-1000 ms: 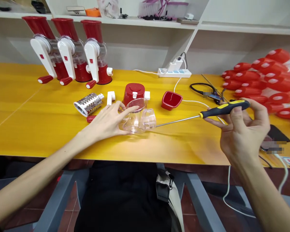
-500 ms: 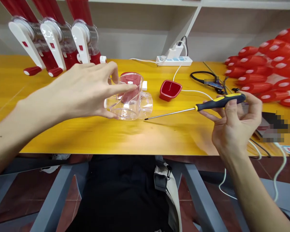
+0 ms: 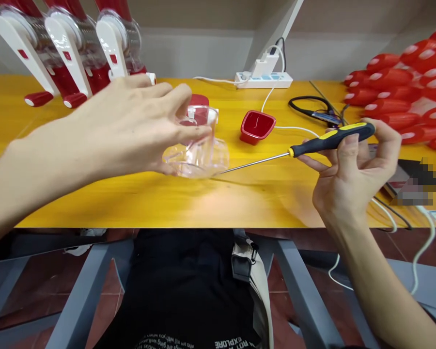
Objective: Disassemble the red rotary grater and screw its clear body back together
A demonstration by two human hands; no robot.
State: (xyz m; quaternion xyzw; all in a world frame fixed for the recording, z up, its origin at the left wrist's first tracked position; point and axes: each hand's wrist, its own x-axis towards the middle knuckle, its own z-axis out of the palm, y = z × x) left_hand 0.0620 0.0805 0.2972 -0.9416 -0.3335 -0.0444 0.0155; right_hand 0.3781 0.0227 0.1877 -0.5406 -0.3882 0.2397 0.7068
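Observation:
My left hand grips a clear plastic grater housing, thumb low on its near side and index finger over its top. The housing is a little blurred and looks tilted. In my right hand is a screwdriver with a black and yellow handle, held between thumb and fingers. Its thin shaft points left, and the tip reaches the housing's lower right edge; whether it touches cannot be made out. A red part shows behind the housing. To the right sits a small red cup.
Assembled rotary graters with white cranks stand at the back left. A white power strip lies by the shelf wall. A black cable and a pile of red handles are at the right, with a dark box nearer.
The housing has tilted in my left hand, and more of the red part shows behind it. The screwdriver tip has come to the housing's lower edge. The view has shifted slightly.

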